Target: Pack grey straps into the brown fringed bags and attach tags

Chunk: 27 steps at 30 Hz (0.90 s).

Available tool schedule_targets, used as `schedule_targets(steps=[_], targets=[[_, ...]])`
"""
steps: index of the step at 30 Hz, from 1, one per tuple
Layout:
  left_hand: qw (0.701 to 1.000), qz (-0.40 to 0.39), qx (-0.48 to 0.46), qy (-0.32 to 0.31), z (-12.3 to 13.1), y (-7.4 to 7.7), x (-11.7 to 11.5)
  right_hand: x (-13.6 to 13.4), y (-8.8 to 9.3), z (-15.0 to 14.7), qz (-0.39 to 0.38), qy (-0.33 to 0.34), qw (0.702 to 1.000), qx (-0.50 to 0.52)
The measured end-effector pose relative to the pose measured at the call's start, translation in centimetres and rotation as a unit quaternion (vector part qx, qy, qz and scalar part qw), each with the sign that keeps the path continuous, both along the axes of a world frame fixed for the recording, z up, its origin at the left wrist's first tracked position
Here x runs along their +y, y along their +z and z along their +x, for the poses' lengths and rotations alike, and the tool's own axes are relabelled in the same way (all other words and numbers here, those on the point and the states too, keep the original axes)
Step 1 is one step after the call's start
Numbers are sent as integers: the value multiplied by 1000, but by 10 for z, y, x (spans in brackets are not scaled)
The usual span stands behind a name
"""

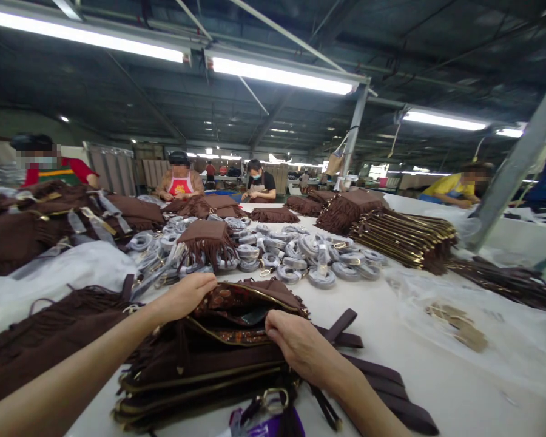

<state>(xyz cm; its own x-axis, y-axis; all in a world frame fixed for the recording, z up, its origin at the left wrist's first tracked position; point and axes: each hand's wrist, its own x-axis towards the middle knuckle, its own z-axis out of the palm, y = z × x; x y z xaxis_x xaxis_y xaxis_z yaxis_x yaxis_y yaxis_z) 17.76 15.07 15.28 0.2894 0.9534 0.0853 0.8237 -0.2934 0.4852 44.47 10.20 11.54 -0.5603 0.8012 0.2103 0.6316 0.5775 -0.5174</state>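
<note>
We stand at a long white table (437, 376). Heaps of fringed bags (36, 230) lie to our left, a leaning row of bags with gold zips (404, 240) stands to our right, and a spread of wrapped strap coils (300, 255) lies between them. Other people sit at the far side, well apart from our hands.

Close before us lies a low stack of bags (195, 388). On top of it is the brown bag (246, 303), its mouth pulled open toward us. Our left hand (186, 295) is closed on the far left rim of that mouth. Our right hand (300, 343) is closed on the near rim, its fingers curled over the edge and their tips hidden inside.

To do this well, we judge that both grips belong on the firm zip edge (227, 337), not on the soft fringe. We should pull evenly outward so the mouth opens wide and the lining shows. The stack below looks slippery, so we press down lightly as we spread. The loose strap (382, 388) and the metal ring (275, 397) at the near edge could snag a wrist, so we work clear of them.
</note>
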Motion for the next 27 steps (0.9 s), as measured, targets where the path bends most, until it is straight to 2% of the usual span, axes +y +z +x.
schedule_targets(steps=[3, 5, 8, 10, 13, 15, 17, 20, 22, 24, 25, 27], targets=[[1000, -10, -7, 3, -2, -4, -4, 7, 6, -11, -16, 77, 994, 79], [1000, -17, -10, -15, -2, -6, -14, 15, 10, -18, -25, 99, 987, 121], [999, -16, 29, -36, -3, -12, -33, 28, 13, -25, -48, 91, 986, 134], [996, 0, 79, -29, -4, -16, -41, 35, 15, -25, -72, 88, 983, 147], [995, 12, 93, -18, -8, -18, -39, 39, 19, -15, -89, 72, 979, 168], [997, 4, 80, -20, -11, -15, -32, 39, 23, -4, -82, 46, 981, 169], [994, 11, 112, -11, -8, -9, -29, 38, 27, 7, -71, 12, 984, 166], [981, 90, 172, 9, 17, 1, -37, 38, 30, 20, -69, -8, 984, 165], [978, 121, 161, -58, 46, 3, -46, 38, 31, 23, -78, 3, 984, 161], [974, 78, 151, -152, 77, 1, -50, 37, 31, 22, -79, 11, 985, 152], [972, 48, 152, -173, 90, -2, -47, 37, 31, 21, -77, 11, 986, 149], [976, 16, 153, -152, 110, -11, -34, 36, 30, 20, -71, 6, 986, 147]])
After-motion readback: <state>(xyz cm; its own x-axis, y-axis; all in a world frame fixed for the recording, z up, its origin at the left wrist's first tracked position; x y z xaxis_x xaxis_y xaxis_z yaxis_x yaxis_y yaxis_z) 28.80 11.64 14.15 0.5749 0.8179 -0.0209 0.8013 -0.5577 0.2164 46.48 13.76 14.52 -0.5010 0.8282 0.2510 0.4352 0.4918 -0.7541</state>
